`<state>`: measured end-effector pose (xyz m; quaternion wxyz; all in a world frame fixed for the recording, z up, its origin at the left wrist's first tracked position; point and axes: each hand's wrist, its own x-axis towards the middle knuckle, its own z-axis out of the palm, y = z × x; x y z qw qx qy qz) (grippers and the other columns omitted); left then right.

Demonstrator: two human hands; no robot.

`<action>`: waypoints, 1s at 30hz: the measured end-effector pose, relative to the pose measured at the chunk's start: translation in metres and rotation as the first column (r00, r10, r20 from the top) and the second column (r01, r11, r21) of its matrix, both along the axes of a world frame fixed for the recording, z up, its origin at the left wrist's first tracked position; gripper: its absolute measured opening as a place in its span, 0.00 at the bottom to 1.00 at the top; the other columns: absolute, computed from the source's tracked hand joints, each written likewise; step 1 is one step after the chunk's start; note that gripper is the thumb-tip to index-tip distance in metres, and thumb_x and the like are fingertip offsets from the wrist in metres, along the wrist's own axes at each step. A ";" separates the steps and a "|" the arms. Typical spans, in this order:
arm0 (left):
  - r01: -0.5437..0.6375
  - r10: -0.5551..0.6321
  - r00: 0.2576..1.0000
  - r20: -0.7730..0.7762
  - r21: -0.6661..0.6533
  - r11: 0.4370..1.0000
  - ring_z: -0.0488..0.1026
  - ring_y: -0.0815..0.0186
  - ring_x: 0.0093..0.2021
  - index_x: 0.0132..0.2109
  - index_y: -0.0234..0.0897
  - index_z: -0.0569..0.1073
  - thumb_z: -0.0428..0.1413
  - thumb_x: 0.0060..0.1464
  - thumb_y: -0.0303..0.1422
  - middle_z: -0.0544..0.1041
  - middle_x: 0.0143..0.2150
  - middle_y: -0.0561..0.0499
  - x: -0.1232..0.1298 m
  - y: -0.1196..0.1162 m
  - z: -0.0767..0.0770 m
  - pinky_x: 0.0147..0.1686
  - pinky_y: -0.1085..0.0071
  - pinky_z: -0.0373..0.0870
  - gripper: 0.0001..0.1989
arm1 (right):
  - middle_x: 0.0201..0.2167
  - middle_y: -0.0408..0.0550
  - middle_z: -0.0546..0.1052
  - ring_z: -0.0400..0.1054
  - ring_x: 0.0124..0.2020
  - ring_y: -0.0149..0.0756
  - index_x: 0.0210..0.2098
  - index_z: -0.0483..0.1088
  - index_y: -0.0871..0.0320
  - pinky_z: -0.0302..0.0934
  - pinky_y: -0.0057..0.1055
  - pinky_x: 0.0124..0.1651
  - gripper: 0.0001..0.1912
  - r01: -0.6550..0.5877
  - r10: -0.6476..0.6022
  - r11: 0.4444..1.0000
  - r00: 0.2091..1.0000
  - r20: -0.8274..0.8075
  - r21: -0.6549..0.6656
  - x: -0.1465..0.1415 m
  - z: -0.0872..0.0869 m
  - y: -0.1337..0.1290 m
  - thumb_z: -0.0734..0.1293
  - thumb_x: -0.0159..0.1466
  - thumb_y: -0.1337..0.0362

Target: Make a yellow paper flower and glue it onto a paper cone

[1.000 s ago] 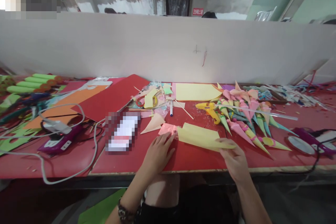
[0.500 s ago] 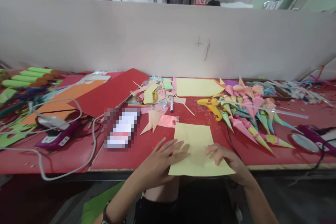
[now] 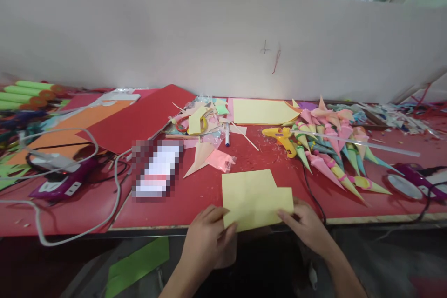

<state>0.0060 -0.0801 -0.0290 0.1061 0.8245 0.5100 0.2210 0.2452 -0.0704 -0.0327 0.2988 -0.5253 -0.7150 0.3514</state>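
Observation:
A pale yellow sheet [image 3: 249,200] lies over the front edge of the red table, its near part folded up so that a stepped outline shows at the right. My left hand [image 3: 209,233] pinches its lower left edge between thumb and fingers. At the right edge my right hand [image 3: 305,223] grips the paper, thumb on top and fingers partly hidden behind. Beyond the sheet are a small pink packet [image 3: 221,160] and a peach paper piece [image 3: 199,158].
A yellow glue gun [image 3: 281,138] lies beside piled paper cones [image 3: 330,142] at the right. Left of the sheet are a phone [image 3: 159,170], a white cable [image 3: 117,191] and a purple power strip [image 3: 66,181]. Yellow sheets [image 3: 261,111] lie at the back.
The yellow sheet was flat under both spread hands; now its near part is folded up and both hands grip its edges. The camera view has shifted slightly.

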 end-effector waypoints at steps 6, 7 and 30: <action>-0.232 0.224 0.972 -0.075 -0.134 0.963 0.71 0.63 0.30 0.30 0.37 0.73 0.45 0.53 0.40 0.74 0.30 0.48 0.010 0.008 0.000 0.28 0.70 0.65 0.16 | 0.23 0.49 0.73 0.66 0.24 0.35 0.24 0.69 0.61 0.59 0.27 0.27 0.18 0.231 -0.262 0.961 0.939 0.224 0.154 -0.019 -0.005 0.007 0.57 0.59 0.54; -0.255 0.241 0.965 -0.103 -0.146 0.956 0.70 0.63 0.30 0.30 0.37 0.72 0.45 0.53 0.41 0.73 0.29 0.48 0.012 0.009 0.002 0.27 0.70 0.64 0.15 | 0.20 0.48 0.72 0.65 0.22 0.34 0.23 0.68 0.61 0.57 0.26 0.25 0.19 0.249 -0.293 0.951 0.916 0.273 0.184 -0.021 -0.005 0.009 0.57 0.59 0.53; 0.126 -0.073 0.933 -0.352 0.129 0.984 0.55 0.60 0.58 0.59 0.44 0.53 0.40 0.55 0.45 0.57 0.60 0.51 0.030 0.011 -0.013 0.53 0.63 0.53 0.26 | 0.19 0.50 0.74 0.66 0.21 0.35 0.25 0.67 0.58 0.45 0.26 0.22 0.15 0.340 -0.393 0.917 0.670 0.630 0.210 -0.027 0.004 0.034 0.56 0.59 0.57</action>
